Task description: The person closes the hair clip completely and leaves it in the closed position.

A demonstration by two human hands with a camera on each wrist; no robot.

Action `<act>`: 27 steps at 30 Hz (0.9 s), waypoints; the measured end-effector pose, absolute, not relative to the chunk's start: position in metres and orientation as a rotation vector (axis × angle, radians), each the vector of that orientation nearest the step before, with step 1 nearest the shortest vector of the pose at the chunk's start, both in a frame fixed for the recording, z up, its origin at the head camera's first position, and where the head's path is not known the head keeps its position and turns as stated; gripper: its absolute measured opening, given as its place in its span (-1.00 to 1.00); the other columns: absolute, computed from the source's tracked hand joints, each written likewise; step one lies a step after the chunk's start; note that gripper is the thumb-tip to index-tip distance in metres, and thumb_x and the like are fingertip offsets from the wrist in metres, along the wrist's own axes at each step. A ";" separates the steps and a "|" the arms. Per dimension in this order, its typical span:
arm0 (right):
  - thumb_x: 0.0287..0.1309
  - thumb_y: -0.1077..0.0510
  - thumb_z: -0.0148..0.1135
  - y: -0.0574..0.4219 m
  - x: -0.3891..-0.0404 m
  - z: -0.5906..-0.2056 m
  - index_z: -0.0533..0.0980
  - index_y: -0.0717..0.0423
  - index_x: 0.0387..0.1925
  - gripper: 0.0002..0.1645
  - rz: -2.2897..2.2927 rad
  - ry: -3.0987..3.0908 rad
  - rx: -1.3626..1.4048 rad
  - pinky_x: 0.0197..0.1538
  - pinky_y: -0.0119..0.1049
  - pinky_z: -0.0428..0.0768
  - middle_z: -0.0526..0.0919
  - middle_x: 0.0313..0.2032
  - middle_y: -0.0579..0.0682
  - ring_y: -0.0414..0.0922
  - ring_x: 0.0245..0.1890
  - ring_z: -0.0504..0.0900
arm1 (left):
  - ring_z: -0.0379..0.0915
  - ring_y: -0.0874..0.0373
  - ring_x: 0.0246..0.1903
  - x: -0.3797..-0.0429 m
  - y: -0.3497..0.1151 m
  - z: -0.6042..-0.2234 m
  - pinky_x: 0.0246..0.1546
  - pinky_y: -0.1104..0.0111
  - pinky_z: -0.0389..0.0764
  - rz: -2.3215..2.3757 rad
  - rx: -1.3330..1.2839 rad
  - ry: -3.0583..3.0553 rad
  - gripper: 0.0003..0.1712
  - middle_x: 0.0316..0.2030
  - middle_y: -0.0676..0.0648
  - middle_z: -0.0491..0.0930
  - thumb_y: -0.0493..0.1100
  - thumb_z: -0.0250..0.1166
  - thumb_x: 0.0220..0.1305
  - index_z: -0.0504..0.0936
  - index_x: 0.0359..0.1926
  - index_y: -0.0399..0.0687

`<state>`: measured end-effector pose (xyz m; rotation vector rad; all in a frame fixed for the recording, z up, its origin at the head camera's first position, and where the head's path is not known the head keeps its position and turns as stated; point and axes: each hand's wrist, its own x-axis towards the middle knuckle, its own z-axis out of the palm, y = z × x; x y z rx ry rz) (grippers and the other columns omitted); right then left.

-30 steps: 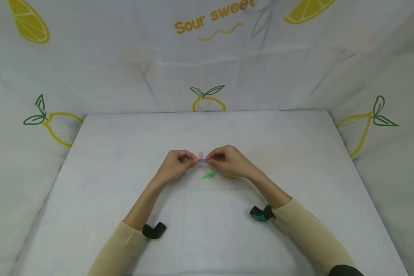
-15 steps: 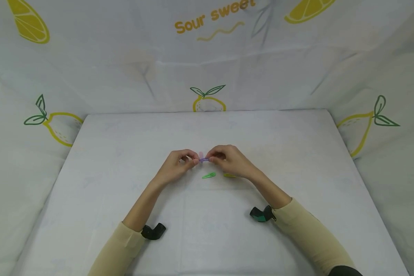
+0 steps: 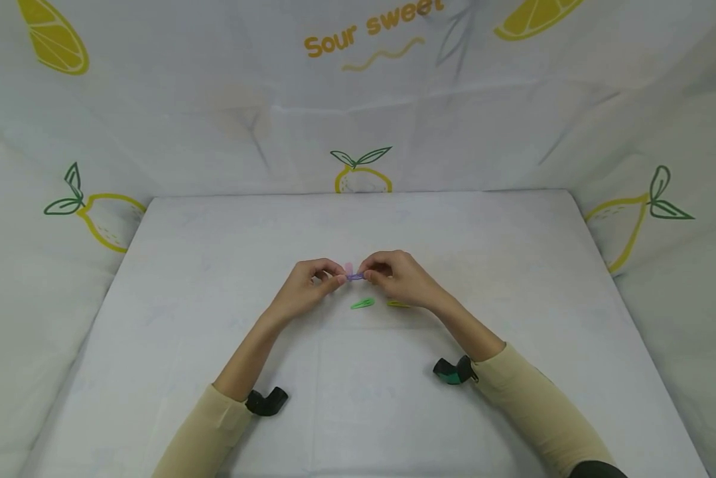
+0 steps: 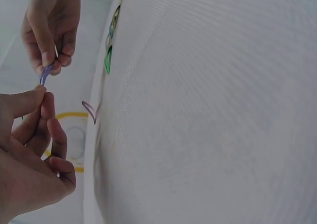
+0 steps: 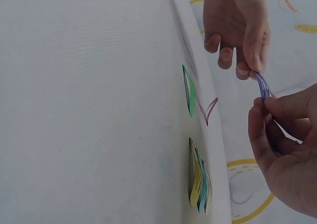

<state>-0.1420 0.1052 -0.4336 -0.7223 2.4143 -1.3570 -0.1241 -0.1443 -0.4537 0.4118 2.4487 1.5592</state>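
Note:
Between both hands, raised over the table, is a purple snap hair clip. The thumb and fingers of my left hand pinch one end of it; the thumb and index finger of my right hand pinch the other. In the left wrist view the purple clip looks slightly bowed, its ends covered by fingertips. A pink hair clip lies behind it on the table, its two arms spread apart in the right wrist view. Nearer the person lies a green hair clip.
Right of the green clip, under my right hand, lies a yellow hair clip. A teal clip and a pale clip lie close beside it. White cloth with lemon prints surrounds the white tabletop.
Both hands have shifted very slightly right with the purple hair clip, and a little more of it shows between the fingertips. The clips on the table lie as before.

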 end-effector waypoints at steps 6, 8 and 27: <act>0.51 0.27 0.27 0.105 -0.142 -0.434 0.74 0.22 -0.09 -0.84 -1.365 2.396 -0.703 0.07 -0.25 0.70 0.83 -0.08 0.19 -0.07 -0.12 0.70 | 0.53 0.17 -0.36 -0.123 -0.145 -0.454 -0.25 0.39 0.47 1.552 0.390 2.475 -0.87 -0.26 -0.07 0.77 -0.13 0.47 0.44 0.83 -0.11 -0.08; 0.50 0.27 0.27 0.105 -0.142 -0.433 0.75 0.20 -0.09 -0.84 -1.364 2.397 -0.701 0.06 -0.28 0.70 0.83 -0.08 0.18 -0.08 -0.13 0.71 | 0.53 0.19 -0.36 -0.123 -0.145 -0.454 -0.24 0.39 0.48 1.560 0.391 2.475 -0.89 -0.25 -0.06 0.78 -0.16 0.47 0.42 0.83 -0.12 -0.07; 0.47 0.27 0.31 0.107 -0.142 -0.438 0.73 0.18 -0.06 -0.86 -1.445 2.343 -0.714 -0.07 -0.42 0.66 0.80 -0.14 0.23 -0.09 -0.22 0.68 | 0.55 0.16 -0.29 -0.120 -0.145 -0.454 -0.22 0.39 0.49 1.539 0.375 2.479 -0.85 -0.15 -0.06 0.83 -0.21 0.52 0.29 0.82 -0.12 -0.03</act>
